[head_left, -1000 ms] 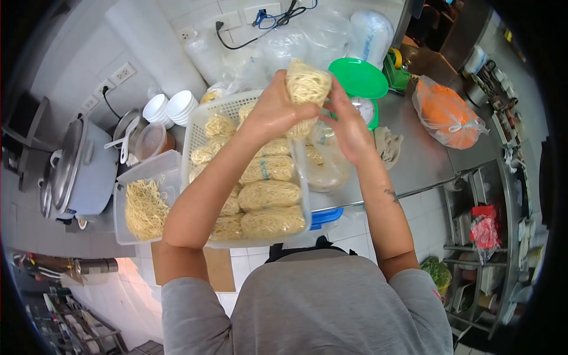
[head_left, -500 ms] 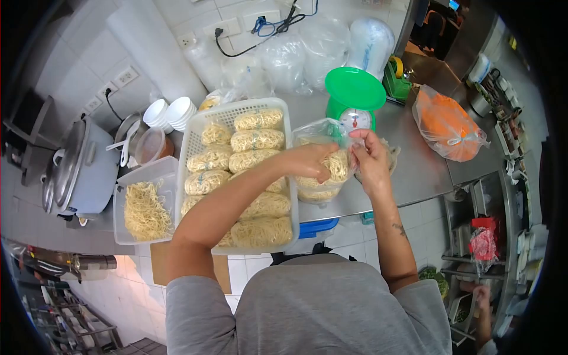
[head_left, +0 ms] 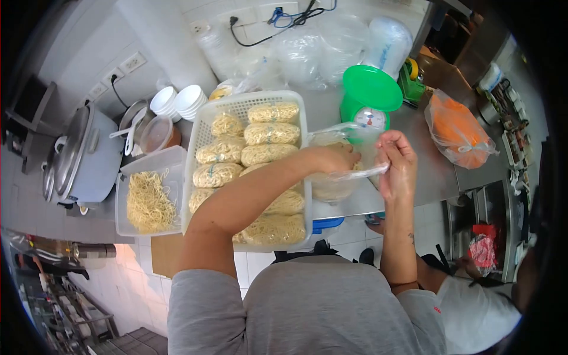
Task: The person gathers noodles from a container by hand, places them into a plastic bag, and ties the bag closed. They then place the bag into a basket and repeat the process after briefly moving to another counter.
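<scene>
The left hand [head_left: 336, 158] reaches across the near right corner of the white slotted basket [head_left: 201, 127] and sits in the mouth of a clear plastic bag [head_left: 334, 186] that rests on the steel counter [head_left: 426, 168] just right of the basket. Its fingers are curled together around the bag's top edge and what lies under it; whether they grip noodles inside cannot be told. The right hand [head_left: 395, 161] stands just right of the bag, thumb and fingers pinched together on a stretched strip of the bag's rim, holding it taut between the two hands. Pale yellow noodles show through the bag's lower part.

The basket holds two rows of bagged noodle portions [head_left: 267, 133], packed side by side from far to near. To the left of the basket, touching it, sits a clear tub of loose noodles [head_left: 147, 201]. Farther left stands a large rice cooker [head_left: 86, 157] with its lid shut, and beyond the tub are stacked white bowls [head_left: 177, 102] and a covered container [head_left: 157, 133].

Just beyond the bag stands a green kitchen scale [head_left: 371, 94], its dial facing near. To the right, well apart from the hands, lies an orange-filled plastic bag [head_left: 458, 130]. Bundles of clear bags [head_left: 307, 50] lean against the tiled far wall. Another person's white-sleeved shoulder [head_left: 473, 307] shows at the near right.
</scene>
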`<state>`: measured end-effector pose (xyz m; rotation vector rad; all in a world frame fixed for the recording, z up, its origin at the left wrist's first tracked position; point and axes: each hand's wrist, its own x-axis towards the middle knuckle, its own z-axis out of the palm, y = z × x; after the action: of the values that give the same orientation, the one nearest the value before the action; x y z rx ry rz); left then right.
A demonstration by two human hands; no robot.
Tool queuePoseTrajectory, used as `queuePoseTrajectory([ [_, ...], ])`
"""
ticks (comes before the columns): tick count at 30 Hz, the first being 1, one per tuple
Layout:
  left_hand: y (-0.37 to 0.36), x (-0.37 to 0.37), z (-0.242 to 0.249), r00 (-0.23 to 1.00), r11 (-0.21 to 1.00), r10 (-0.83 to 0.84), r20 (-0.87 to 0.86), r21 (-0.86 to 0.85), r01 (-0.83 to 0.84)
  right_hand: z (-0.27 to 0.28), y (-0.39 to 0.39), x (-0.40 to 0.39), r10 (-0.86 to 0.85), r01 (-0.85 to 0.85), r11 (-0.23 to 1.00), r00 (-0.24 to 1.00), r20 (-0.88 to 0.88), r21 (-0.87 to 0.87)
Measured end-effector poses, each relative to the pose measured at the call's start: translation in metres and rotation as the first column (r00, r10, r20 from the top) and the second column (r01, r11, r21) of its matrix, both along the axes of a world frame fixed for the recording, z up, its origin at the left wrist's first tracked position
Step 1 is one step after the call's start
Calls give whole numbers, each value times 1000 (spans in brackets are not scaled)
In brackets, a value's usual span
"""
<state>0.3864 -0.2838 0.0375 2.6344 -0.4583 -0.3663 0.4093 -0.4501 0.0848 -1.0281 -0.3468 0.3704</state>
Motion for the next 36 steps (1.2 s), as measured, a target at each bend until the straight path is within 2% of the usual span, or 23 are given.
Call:
queuePoseTrajectory([
  [3,6,-6,-18,984,993,-38,171,117,18,11,18,-30,-166,190,972,973,163,-138],
  [6,21,-19,10,997,975,-76,-5,-211,73,-16,25,-58,16,170,936,854,520,-308],
  [9,28,-24,8,994,991,-66,-92,108,75,-58,27,-56,130,446,772,588,799,-454],
  [11,42,-57,35,982,999,-30,186,20,26,-71,30,-51,192,526,722,471,861,-449],
  [12,49,-75,49,949,1000,-3,314,-27,12,-74,30,-51,224,564,697,415,882,-442],
  [15,69,-110,67,921,951,117,372,-310,5,-72,31,-49,328,589,637,378,866,-498],
  [19,100,-155,68,958,976,175,227,-166,-139,-56,31,-49,349,552,639,414,841,-537],
  [21,114,-175,64,968,974,200,155,-135,-180,-45,34,-60,167,449,737,603,780,-505],
  [22,121,-184,63,962,971,214,172,-147,-189,-39,35,-65,81,405,780,689,720,-476],
  [25,140,-204,56,941,958,254,224,-190,-213,-28,32,-70,-45,505,768,657,753,-395],
  [28,155,-215,50,911,945,292,292,-233,-228,-24,35,-78,-242,735,611,526,815,-293],
  [32,153,-238,48,829,924,364,425,-276,-264,-14,41,-102,-290,826,520,407,866,-215],
  [33,153,-244,50,791,919,383,476,-278,-278,-15,37,-107,-277,825,511,421,864,-239],
  [36,151,-279,51,765,877,480,430,-254,-408,-22,21,-117,-282,823,496,454,845,-277],
])
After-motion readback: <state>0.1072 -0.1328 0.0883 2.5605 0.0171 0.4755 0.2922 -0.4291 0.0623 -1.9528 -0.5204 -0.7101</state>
